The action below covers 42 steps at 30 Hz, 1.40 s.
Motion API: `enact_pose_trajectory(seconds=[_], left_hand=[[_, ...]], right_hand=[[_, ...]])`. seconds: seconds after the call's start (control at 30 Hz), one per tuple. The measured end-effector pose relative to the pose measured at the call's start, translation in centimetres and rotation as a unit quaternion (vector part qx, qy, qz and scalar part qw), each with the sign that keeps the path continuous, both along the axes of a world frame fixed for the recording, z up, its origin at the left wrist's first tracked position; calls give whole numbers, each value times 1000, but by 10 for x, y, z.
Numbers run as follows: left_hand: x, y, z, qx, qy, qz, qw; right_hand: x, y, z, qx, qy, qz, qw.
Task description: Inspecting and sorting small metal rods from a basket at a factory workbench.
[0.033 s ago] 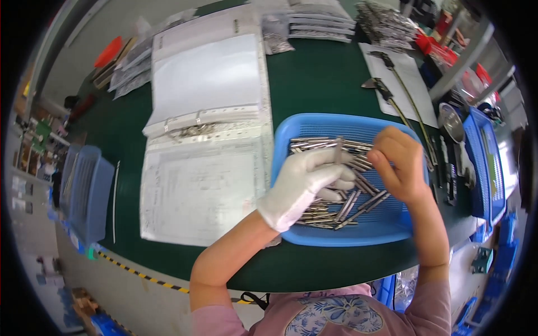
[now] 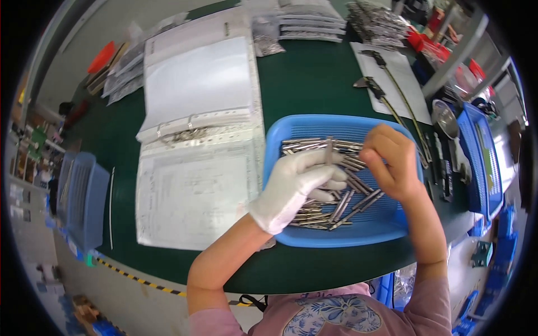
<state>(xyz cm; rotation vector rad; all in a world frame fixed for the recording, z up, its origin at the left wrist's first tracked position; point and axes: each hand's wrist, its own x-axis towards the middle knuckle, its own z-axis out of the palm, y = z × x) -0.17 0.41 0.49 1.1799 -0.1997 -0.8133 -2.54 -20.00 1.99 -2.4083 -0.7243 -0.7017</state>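
Note:
My left hand, in a white glove, is over a blue plastic basket. It pinches a slim metal rod upright between thumb and fingers. Under it lie several shiny metal rods, some with what look like fluted ends, heaped in the basket's left and middle. My right hand is bare and hovers above the basket's right side, its fingers curled in and the thumb against them. Whatever it may hold is hidden.
An open ring binder lies left of the basket. Two calipers rest on white paper at the right. Bagged parts are stacked at the back. Blue baskets stand at the left and right edges.
The whole view has shifted slightly, so the scene sits a little further left. Both hands keep nearly the same pose over the basket.

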Motion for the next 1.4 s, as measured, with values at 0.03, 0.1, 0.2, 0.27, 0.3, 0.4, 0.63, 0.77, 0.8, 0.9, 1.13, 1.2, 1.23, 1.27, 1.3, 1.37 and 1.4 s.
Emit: enact_pose_trajectory(seconds=[0.03,0.1,0.2,0.27,0.3,0.4,0.63,0.77,0.8,0.9,1.13,1.2,1.23,1.27,1.3,1.37,1.4], left_hand=[[2,-2,-3,7,-7,-8,1000],[1,2,1,10,14,-6,1000],[0,-1,1,10,10,-10,1000],[0,-2,1,9,9,-13,1000],[0,-1,0,12,11,-1,1000],[-1,-1,0,16,7,8,1000],[1,-1,-2,29,-4,4,1000],[-1,-2,1,17,-2,-3,1000],[-1,-3,2,11,3,-12,1000],[0,0,-1,7,5,-12,1000],[0,1,-2,-9,3,-6,1000],[0,-1,1,-11,0,-18,1000],[0,-1,3,-5,4,-21,1000],[1,-1,3,-4,6,-17,1000],[1,-1,2,-10,5,-19,1000],[3,0,-1,-19,4,-22,1000],[2,0,-3,-16,6,-15,1000]], right_hand=[[-2,3,2,-9,-1,-20,1000],[0,14,2,100,-25,-25,994],[-3,2,-1,-5,-19,-17,1000],[-3,1,-2,-20,-22,-32,999],[-3,5,0,19,-15,-27,999],[-2,4,-4,49,-22,-31,998],[-2,6,-2,25,-15,-15,999],[-3,1,-4,-7,-22,-10,1000],[-7,8,7,33,7,-25,999],[-7,11,6,51,-2,-25,998],[-6,19,9,59,45,-35,997],[-6,9,6,-1,6,-18,1000],[-7,5,6,-31,19,-15,999],[-6,8,6,-30,21,-11,999],[-6,10,6,8,31,-16,999],[-4,15,5,49,42,-15,998],[-3,16,3,39,34,-6,999]])
